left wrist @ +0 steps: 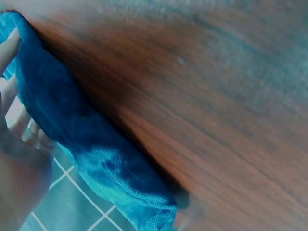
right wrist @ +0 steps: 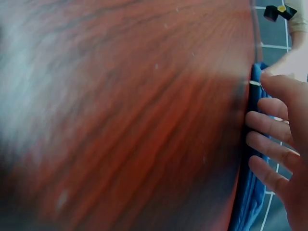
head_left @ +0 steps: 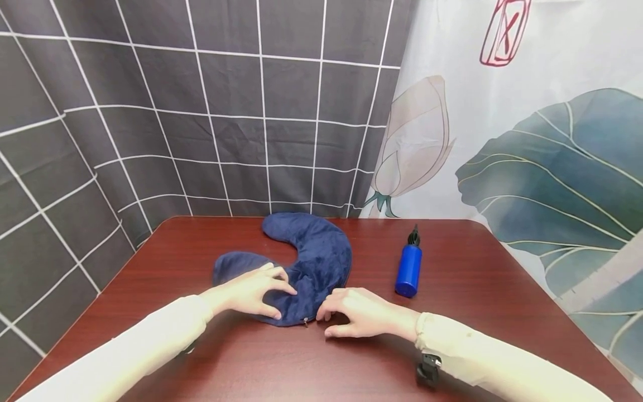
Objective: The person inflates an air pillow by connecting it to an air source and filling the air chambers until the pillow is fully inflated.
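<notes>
A navy plush U-shaped neck pillow (head_left: pixel 326 251) lies flat on the table, its opening toward the left. A small metal zipper pull (head_left: pixel 305 321) shows at its near edge. My left hand (head_left: pixel 251 291) rests on the pillow's near arm, fingers spread and slightly bent, without gripping it. At the pillow's near right edge is my right hand (head_left: pixel 359 314), its fingertips beside the zipper end and its thumb apart from them. In the right wrist view, the right fingers (right wrist: pixel 270 126) lie loosely against the pillow's side (right wrist: pixel 252 192).
A blue cylinder (head_left: pixel 409 271) with a black looped top lies on the reddish-brown table (head_left: pixel 351 368), right of the pillow. Behind the table hang a grey grid-patterned cloth (head_left: pixel 226 139) and a white curtain (head_left: pixel 452 195) with a flower and leaf print.
</notes>
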### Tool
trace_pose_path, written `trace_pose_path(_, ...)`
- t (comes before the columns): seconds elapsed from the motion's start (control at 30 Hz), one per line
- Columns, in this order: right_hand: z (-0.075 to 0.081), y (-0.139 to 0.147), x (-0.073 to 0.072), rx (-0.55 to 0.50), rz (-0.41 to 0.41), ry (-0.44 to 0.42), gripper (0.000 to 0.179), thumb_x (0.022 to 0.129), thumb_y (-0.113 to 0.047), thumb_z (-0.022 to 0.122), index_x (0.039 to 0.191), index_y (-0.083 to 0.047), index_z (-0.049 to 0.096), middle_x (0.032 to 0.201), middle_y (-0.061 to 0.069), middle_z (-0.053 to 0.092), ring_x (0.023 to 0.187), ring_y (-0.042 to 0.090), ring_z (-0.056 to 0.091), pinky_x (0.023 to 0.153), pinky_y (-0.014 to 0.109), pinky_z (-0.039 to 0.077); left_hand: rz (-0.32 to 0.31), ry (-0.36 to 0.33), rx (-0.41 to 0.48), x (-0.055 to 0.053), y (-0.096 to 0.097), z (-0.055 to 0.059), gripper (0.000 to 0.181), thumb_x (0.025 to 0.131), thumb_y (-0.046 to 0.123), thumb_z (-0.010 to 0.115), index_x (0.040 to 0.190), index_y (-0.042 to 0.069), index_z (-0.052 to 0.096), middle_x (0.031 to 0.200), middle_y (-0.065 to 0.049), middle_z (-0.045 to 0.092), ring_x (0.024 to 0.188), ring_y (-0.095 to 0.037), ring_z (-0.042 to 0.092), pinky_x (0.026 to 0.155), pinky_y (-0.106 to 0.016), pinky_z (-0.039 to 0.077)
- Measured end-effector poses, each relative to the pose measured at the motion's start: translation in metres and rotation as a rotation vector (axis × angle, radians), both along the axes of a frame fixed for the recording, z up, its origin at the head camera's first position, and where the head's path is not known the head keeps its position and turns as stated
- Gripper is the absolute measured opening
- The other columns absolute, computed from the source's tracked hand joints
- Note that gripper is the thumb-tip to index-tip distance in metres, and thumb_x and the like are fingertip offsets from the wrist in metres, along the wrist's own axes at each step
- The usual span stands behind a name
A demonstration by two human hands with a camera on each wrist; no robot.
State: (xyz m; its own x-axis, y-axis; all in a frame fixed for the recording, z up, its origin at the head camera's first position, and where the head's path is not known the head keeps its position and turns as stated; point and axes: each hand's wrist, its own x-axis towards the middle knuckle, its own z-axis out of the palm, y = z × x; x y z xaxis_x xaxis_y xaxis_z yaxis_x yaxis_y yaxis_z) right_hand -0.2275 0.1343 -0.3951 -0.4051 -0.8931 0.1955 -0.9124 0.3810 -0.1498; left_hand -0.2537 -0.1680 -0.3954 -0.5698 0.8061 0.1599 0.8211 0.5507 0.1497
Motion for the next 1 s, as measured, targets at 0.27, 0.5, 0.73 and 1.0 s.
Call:
trace_pose_path(0.27, -0.002, -0.013, 0.002, -0.004, -0.066, -0.032, 0.018, 0.09, -0.039, 0.069, 0.102, -0.026, 0.07, 0.091, -0.014, 0.064, 0.088, 0.002, 0.057, 0.078, 0.013, 0.045, -0.042, -0.123, 0.101, 0.001, -0.002, -0.005, 0.044, 0.079, 0.031, 0.082, 0.12, 0.024, 0.068, 0.104, 0.002, 0.059, 0.09, -0.008, 0.053, 0.079, -0.022, 0.047)
trace_pose_path(0.5, -0.007, -0.019, 0.0, -0.048, -0.098, -0.082, 0.016, 0.088, -0.039, 0.073, 0.097, -0.026, 0.07, 0.087, -0.014, 0.063, 0.085, -0.001, 0.055, 0.076, 0.011, 0.043, -0.058, -0.173, 0.141, -0.003, -0.002, -0.007, 0.043, 0.078, 0.031, 0.083, 0.118, 0.023, 0.07, 0.101, 0.001, 0.059, 0.077, -0.005, 0.051, 0.071, -0.017, 0.044)
trace_pose_path(0.73, -0.013, -0.029, -0.002, -0.174, -0.13, -0.218, 0.015, 0.083, -0.034, 0.079, 0.089, -0.022, 0.071, 0.079, -0.01, 0.064, 0.076, -0.001, 0.055, 0.071, 0.01, 0.042, -0.046, -0.189, 0.148, -0.003, -0.001, -0.008, 0.044, 0.077, 0.028, 0.083, 0.118, 0.022, 0.07, 0.101, 0.0, 0.059, 0.074, -0.005, 0.05, 0.07, -0.017, 0.043)
trace_pose_path(1.0, -0.016, -0.042, 0.003, -0.219, -0.289, -0.242, 0.022, 0.075, -0.043, 0.083, 0.078, -0.027, 0.069, 0.072, -0.015, 0.062, 0.07, -0.002, 0.05, 0.063, 0.013, 0.04, -0.027, -0.222, 0.142, -0.002, 0.001, -0.007, 0.044, 0.077, 0.028, 0.084, 0.118, 0.021, 0.07, 0.1, -0.001, 0.058, 0.073, -0.004, 0.049, 0.069, -0.017, 0.043)
